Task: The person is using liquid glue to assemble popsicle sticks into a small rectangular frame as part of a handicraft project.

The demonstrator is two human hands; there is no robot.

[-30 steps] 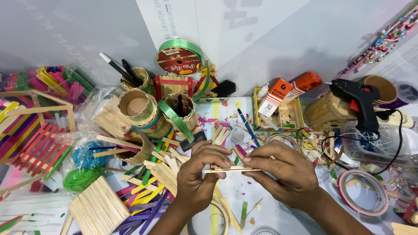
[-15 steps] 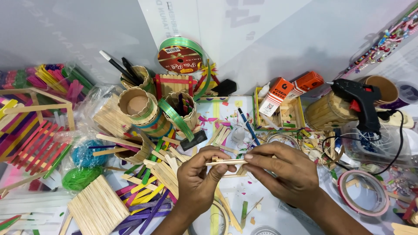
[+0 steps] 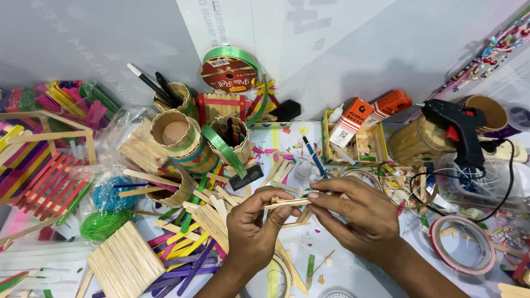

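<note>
Wooden craft stick point(image 3: 288, 202): lies level at lower centre of the frame, held above the table between both hands; looks like more than one stick stacked, count cannot be told.
Far left: red and yellow stick frame point(image 3: 41, 176) at the left edge; bundles of coloured sticks above it.
Lower left: flat panel of plain sticks point(image 3: 124, 264); green fibre ball point(image 3: 105, 224) and blue fibre ball point(image 3: 113, 193) just above it.
Centre left: stick-clad cups point(image 3: 176, 135) in the upper middle-left, wound with green ribbon; loose coloured sticks point(image 3: 187, 248) spread below them.
Left hand point(image 3: 254, 232): lower centre; thumb and fingertips pressed together on the left end of the wooden craft stick.
Upper centre: green ribbon spool point(image 3: 229, 69) standing on edge against the wall.
Right hand point(image 3: 359, 218): lower centre-right; fingers extended, tips pinching the right end of the same stick.
Centre right: orange and white cartons point(image 3: 353, 118) in a small stick tray.
Upper right: black glue gun point(image 3: 461, 129), cable trailing down.
Lower right: tape roll point(image 3: 464, 245) flat on the table.
</note>
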